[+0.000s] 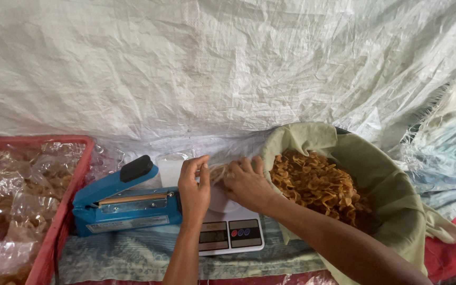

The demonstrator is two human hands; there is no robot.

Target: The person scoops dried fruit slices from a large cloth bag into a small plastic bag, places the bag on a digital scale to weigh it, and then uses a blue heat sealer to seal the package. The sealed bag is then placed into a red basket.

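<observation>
Surroundings: we note a blue heat sealer (125, 203) left, basket of fried snacks (315, 184) right, scale (230, 232) beneath.
Grip: left hand (193, 190) and right hand (246, 182) both pinch a clear snack bag (217, 173).
Bag axis: we cannot tell.

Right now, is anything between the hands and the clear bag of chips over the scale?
Nothing visible. The left hand and right hand both already touch the clear bag, held just above the white scale. The blue sealer sits off to the left.

Clear plastic packets of snacks (11, 195) fill the red crate (62, 221) at the left edge; a pale label strip (127, 225) runs along the blue sealer's front; the white scale's grey screen (213, 237) faces the front edge.
</observation>
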